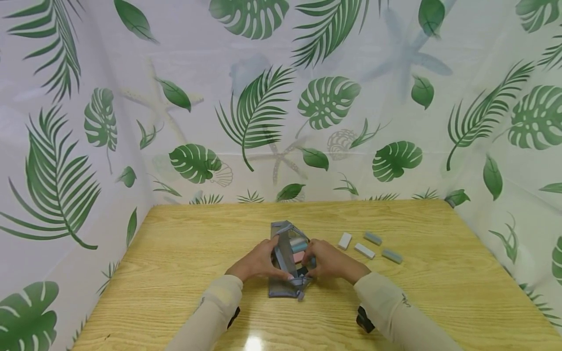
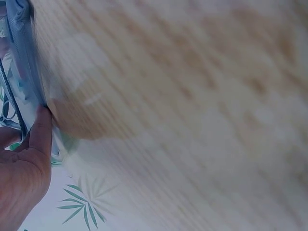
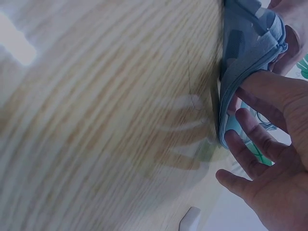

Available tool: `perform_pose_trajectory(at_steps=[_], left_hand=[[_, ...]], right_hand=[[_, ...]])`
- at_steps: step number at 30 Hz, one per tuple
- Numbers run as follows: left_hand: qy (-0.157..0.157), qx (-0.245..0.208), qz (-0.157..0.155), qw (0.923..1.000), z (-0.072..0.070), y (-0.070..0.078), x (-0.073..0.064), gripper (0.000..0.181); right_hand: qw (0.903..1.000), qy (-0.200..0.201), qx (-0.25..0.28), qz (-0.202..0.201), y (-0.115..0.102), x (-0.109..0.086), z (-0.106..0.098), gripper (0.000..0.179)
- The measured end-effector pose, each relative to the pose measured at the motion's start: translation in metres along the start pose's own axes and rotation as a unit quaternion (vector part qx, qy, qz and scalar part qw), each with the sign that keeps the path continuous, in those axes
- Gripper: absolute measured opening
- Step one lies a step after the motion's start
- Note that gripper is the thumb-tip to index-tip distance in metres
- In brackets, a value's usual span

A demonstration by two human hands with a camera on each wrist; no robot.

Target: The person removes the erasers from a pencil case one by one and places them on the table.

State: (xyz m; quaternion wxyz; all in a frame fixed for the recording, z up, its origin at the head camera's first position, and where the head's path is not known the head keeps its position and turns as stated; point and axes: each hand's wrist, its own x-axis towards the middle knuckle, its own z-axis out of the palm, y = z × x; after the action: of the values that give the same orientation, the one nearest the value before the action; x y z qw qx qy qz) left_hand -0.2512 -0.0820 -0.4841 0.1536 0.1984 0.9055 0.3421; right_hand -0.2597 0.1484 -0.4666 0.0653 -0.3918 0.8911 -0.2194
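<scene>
A grey-blue mesh zip pouch (image 1: 283, 288) lies on the table with its mouth spread wide. Inside show a blue block (image 1: 300, 247), a pink block (image 1: 298, 257) and something black (image 1: 302, 272). My left hand (image 1: 259, 261) grips the pouch's left side, thumb along the near end of the opening. In the left wrist view, fingers of the left hand (image 2: 31, 166) press against the fabric. My right hand (image 1: 327, 261) reaches into the mouth from the right. In the right wrist view its thumb goes inside the pouch (image 3: 245, 62) while the other fingers spread loosely; I cannot tell whether it pinches anything.
Right of the pouch lie several small eraser-like blocks: a white one (image 1: 344, 241), another white one (image 1: 364, 250), a grey one (image 1: 372, 238) and a second grey one (image 1: 392, 256). Leaf-printed curtains (image 1: 281, 112) rise behind and beside the wooden table (image 1: 197, 234).
</scene>
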Motion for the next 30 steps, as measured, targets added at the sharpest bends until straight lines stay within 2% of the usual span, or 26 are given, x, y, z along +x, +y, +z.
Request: perform_pose_trajectory(at_steps=[11, 25, 30], left_hand=[[0.001, -0.008, 0.005, 1.0000, 0.0000, 0.0007, -0.0004, 0.118], [0.003, 0.005, 0.004, 1.0000, 0.0015, -0.0009, 0.0013, 0.118], [0.001, 0.001, 0.003, 1.0000, 0.0004, -0.0003, 0.0007, 0.118]], right_hand=[[0.9999, -0.001, 0.003, 0.010, 0.0013, -0.0015, 0.0016, 0.019], [0.9998, 0.006, -0.002, -0.016, 0.0045, -0.0022, 0.0018, 0.017], [1.0000, 0.000, -0.003, -0.006, 0.0019, -0.0025, -0.0025, 0.018]])
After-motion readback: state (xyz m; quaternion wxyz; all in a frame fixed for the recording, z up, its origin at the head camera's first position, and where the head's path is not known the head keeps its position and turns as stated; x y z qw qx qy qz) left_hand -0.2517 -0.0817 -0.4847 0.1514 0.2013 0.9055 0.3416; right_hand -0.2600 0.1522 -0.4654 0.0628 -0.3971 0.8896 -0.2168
